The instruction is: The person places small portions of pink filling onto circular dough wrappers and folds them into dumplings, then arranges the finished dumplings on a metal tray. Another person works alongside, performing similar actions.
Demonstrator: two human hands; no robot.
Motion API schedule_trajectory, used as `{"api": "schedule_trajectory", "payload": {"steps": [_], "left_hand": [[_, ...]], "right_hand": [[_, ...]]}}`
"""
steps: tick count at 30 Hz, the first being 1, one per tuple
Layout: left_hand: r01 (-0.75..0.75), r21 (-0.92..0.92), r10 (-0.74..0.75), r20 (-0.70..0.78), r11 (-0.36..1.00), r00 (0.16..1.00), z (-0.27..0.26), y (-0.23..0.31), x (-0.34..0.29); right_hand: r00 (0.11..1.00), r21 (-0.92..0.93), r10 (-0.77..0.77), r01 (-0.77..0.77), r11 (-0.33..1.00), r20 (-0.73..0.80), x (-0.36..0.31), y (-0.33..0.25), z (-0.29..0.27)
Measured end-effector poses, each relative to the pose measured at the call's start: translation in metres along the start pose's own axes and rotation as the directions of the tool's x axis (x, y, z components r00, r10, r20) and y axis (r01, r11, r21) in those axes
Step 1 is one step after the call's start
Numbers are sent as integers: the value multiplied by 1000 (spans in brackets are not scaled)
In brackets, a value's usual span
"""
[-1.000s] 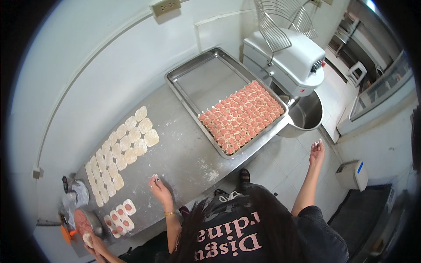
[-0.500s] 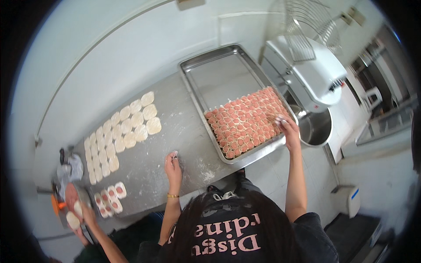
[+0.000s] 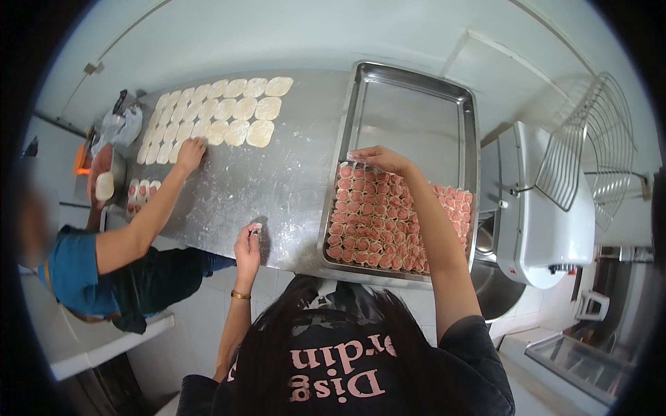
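Observation:
Filled dumplings with pink meat tops [image 3: 371, 222] stand packed in rows in the near part of a deep metal tray [image 3: 416, 73]. My right hand [image 3: 381, 159] reaches over them, palm down, fingers stretched out at the far left end of the rows. Its whitish fingertips are at the outermost dumplings; I see nothing held. My left hand [image 3: 248, 247] hovers by the table's front edge, left of the tray, its fingers curled together. White shows at its fingertips, and whatever they may hold is too small to make out.
Flat dough wrappers [image 3: 225, 109] lie in rows on the metal table [image 3: 298, 166]. At left, a co-worker's hand [image 3: 192, 152] touches them, beside a bowl of meat filling [image 3: 103, 163] and several meat-topped wrappers [image 3: 143, 188]. A white mixer [image 3: 534, 208] with a wire guard stands right.
My right hand has moved from the tray's right side to the far left end of the dumpling rows. The co-worker's hand has gone from the bowl to the wrappers. The view has turned.

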State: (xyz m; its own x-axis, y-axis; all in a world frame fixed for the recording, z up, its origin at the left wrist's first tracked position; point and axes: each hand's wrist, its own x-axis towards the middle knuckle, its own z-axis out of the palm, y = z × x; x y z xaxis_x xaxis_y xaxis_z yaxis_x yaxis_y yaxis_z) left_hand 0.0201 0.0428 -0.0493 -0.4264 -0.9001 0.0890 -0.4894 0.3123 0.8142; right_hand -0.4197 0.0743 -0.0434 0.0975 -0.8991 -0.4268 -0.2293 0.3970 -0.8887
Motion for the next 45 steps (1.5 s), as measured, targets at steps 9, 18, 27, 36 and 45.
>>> {"api": "schedule_trajectory", "payload": {"steps": [9, 18, 27, 36, 45], "left_hand": [[160, 19, -156, -132, 987, 979, -5, 13, -34], [139, 37, -136, -89, 990, 987, -2, 28, -28], [110, 63, -102, -116, 992, 988, -5, 23, -26], [68, 170, -33, -199, 983, 979, -15, 0, -19], [387, 363, -92, -618, 848, 781, -96, -149, 53]], "right_hand": [[976, 13, -140, 140, 990, 165, 10, 10, -1], [955, -12, -269, 272, 962, 124, 3, 7, 0], [992, -142, -51, 67, 988, 113, -16, 26, -29], [871, 20, -297, 331, 944, -392, -27, -4, -4], [884, 71, -242, 293, 953, -400, -45, -50, 84]]}}
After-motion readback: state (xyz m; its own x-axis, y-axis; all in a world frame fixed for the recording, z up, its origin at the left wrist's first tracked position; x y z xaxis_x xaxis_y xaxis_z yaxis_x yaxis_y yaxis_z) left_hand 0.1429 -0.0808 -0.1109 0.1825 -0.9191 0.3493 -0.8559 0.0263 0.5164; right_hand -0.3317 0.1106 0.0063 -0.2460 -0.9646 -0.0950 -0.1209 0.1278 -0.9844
